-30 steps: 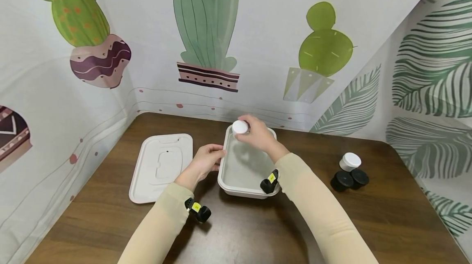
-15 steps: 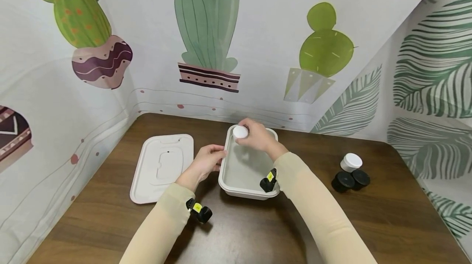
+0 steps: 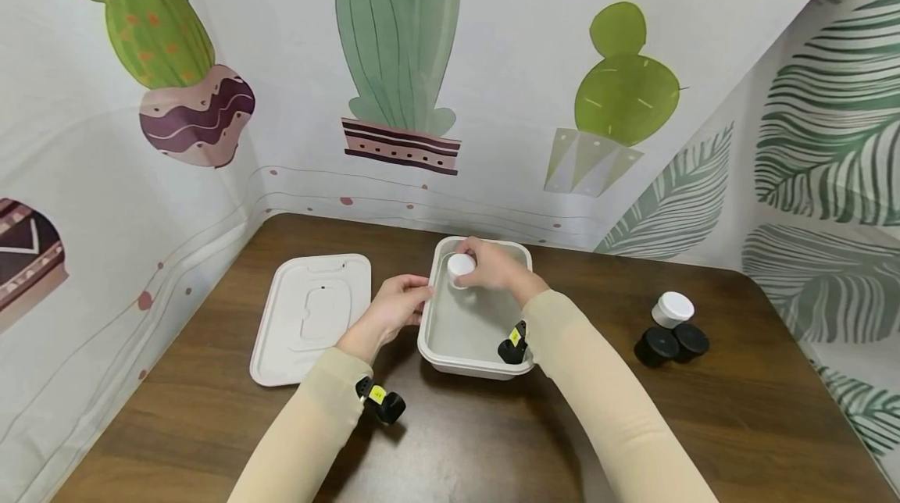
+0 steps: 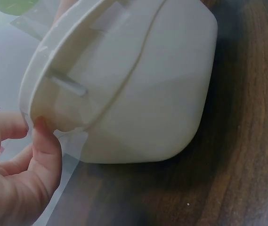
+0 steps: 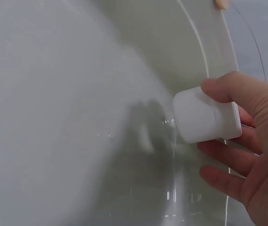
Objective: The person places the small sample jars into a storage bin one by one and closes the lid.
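Observation:
My right hand (image 3: 492,265) grips a small white round jar (image 3: 461,269) by its sides, inside the far left part of a white plastic box (image 3: 437,331). In the right wrist view, thumb and fingers hold the jar (image 5: 199,117) near its lid end, its base close to the box's glossy floor. At the box's left side, my left hand (image 3: 396,303) pinches the rim. The left wrist view has the left hand's fingers (image 4: 47,146) at the rim, above the box's outer wall (image 4: 162,94).
Left of the box lies its flat white lid (image 3: 281,347). On the right of the wooden table (image 3: 450,440) stand another white jar (image 3: 673,308) and two black jars, one the nearer black jar (image 3: 656,347), close together. A printed cloth (image 3: 506,97) hangs behind the table.
My right hand has lowered the white jar from rim height down into the box. The left hand keeps its place on the rim.

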Tool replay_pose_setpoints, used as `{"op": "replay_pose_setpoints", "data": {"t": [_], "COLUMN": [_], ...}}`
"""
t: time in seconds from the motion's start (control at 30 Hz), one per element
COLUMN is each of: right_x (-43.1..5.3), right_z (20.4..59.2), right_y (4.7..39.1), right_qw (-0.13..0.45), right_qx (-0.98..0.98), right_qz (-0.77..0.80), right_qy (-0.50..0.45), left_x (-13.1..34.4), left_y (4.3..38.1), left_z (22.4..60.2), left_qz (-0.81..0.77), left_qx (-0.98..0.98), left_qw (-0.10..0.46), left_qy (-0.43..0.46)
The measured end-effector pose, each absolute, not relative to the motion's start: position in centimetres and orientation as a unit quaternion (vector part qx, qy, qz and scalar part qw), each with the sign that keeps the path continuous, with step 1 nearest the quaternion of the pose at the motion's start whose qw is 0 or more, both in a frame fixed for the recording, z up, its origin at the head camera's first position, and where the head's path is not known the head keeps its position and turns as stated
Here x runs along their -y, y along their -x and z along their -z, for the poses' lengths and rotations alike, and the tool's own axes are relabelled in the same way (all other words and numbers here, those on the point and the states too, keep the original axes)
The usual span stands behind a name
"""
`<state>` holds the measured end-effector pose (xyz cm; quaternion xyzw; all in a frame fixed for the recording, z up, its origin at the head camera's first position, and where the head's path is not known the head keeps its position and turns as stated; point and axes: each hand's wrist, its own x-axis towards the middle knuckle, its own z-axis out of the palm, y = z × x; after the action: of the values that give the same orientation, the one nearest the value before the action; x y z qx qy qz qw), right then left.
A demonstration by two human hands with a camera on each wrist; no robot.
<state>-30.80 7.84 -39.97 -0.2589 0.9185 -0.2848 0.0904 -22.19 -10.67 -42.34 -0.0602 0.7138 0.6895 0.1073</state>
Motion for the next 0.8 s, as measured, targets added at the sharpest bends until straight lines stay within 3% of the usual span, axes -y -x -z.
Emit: {"op": "replay_pose_setpoints", "data": {"t": [0.3, 0.8], "right_x": [-7.89, -7.98], "right_z": [40.43, 40.66], "right_y": [30.75, 30.25], "right_qw": [0.108, 0.066], "right_qx": [-0.916, -0.928], "right_qz": [0.282, 0.262], "right_qy": [0.265, 0.258], "left_x": [10.47, 10.26], "left_y": [22.25, 22.21], "left_z": [42.29, 42.03], "left_qz": [-0.693, -0.67], "left_qx": [-0.708, -0.731], "left_qw": [0.116, 0.115], "left_qy": [0.06, 0.062]}}
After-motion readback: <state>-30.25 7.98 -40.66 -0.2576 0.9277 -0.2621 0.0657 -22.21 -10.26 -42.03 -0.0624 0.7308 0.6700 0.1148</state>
